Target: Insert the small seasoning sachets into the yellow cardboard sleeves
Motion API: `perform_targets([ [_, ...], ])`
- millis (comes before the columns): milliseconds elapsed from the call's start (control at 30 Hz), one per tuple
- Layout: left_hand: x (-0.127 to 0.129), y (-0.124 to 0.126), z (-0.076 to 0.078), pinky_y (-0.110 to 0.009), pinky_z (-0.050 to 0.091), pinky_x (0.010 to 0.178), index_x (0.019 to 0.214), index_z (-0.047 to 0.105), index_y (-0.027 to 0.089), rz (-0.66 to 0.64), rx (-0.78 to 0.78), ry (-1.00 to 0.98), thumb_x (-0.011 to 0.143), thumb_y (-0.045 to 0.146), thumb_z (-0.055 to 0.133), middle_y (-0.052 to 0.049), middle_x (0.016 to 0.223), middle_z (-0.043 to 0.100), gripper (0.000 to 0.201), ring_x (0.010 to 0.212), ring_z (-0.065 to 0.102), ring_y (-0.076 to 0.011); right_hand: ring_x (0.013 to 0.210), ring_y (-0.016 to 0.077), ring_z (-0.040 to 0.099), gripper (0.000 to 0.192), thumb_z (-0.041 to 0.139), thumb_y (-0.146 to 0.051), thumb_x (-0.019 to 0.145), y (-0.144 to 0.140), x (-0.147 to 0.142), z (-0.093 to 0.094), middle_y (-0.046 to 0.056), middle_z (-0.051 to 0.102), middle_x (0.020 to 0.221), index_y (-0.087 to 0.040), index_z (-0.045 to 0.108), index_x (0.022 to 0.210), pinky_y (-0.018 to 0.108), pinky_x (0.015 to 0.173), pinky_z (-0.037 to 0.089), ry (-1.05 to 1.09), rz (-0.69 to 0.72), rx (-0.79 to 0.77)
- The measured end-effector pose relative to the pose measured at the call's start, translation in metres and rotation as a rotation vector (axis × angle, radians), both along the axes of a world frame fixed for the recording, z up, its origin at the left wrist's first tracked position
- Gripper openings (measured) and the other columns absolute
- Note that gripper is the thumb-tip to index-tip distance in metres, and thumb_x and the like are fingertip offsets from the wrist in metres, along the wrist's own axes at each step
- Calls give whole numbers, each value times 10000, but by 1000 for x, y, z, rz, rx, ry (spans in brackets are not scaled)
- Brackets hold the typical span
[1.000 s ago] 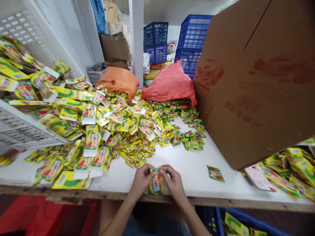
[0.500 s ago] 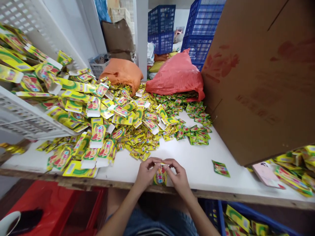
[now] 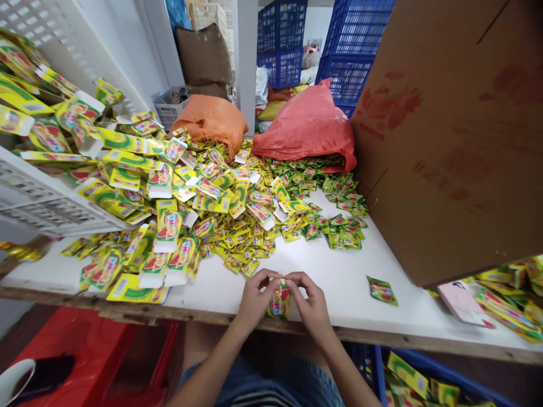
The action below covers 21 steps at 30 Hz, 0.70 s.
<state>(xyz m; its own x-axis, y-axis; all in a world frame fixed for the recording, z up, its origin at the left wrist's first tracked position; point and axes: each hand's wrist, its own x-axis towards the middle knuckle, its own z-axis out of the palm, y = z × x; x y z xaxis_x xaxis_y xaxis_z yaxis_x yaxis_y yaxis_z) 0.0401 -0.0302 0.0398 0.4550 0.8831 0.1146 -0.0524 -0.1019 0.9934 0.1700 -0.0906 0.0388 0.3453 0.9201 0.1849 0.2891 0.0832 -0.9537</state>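
Near the table's front edge I hold a small yellow-green candy box (image 3: 279, 301) with red and pink print. My left hand (image 3: 257, 299) pinches its top end from the left, thumb and fingertips closed. From the right, my right hand (image 3: 307, 301) pinches the same end, its fingertips almost meeting the left ones. The fingers cover the box's top end. Beyond my hands lies a heap of small yellow candy packets (image 3: 244, 243). To the left are several candy boxes (image 3: 167, 229) with white flaps. A lone green packet (image 3: 382, 290) rests to the right.
A white crate (image 3: 55, 206) spills boxes at left. Orange (image 3: 212, 121) and red bags (image 3: 307, 130) lie at the back. A large cardboard carton (image 3: 445, 147) stands at right, a pink phone-like object (image 3: 462, 302) below it. A blue crate (image 3: 379, 373) sits under the table edge.
Both hands stay pinched at the box's top end, with only a slight shift of the fingers. The whole view has moved a little.
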Motion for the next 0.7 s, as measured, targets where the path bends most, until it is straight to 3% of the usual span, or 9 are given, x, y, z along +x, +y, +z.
perform_targets([
  [300, -14, -1, -2, -269, 450, 763, 895, 655, 161, -81, -13, 35, 796, 259, 588, -52, 881, 638, 154, 849, 589, -188, 820, 190, 595, 175, 539, -316, 821, -5, -3, -8, 53, 660, 823, -175, 638, 851, 308, 756, 465, 90, 13, 3],
  [500, -3, -13, -4, -283, 457, 796, 976, 615, 168, -121, -45, 9, 815, 267, 564, -56, 945, 635, 195, 884, 590, -191, 815, 179, 593, 171, 509, -303, 838, -9, -9, -5, 44, 645, 826, -181, 629, 839, 296, 763, 455, 54, -54, 46],
  [600, 2, -23, -1, -311, 448, 875, 1213, 463, 218, -135, -10, -10, 794, 247, 598, -62, 1080, 584, 441, 970, 566, -190, 856, 190, 586, 188, 499, -339, 835, -33, 14, 5, 47, 643, 865, -198, 622, 850, 295, 776, 455, -45, -195, 50],
  [700, -5, -19, 3, -359, 399, 962, 1245, 422, 241, -60, 173, 91, 766, 252, 638, -79, 1188, 511, 525, 1087, 497, -210, 806, 204, 598, 231, 541, -402, 790, -81, 71, 19, 48, 658, 897, -222, 635, 899, 273, 677, 470, -245, -358, -56],
])
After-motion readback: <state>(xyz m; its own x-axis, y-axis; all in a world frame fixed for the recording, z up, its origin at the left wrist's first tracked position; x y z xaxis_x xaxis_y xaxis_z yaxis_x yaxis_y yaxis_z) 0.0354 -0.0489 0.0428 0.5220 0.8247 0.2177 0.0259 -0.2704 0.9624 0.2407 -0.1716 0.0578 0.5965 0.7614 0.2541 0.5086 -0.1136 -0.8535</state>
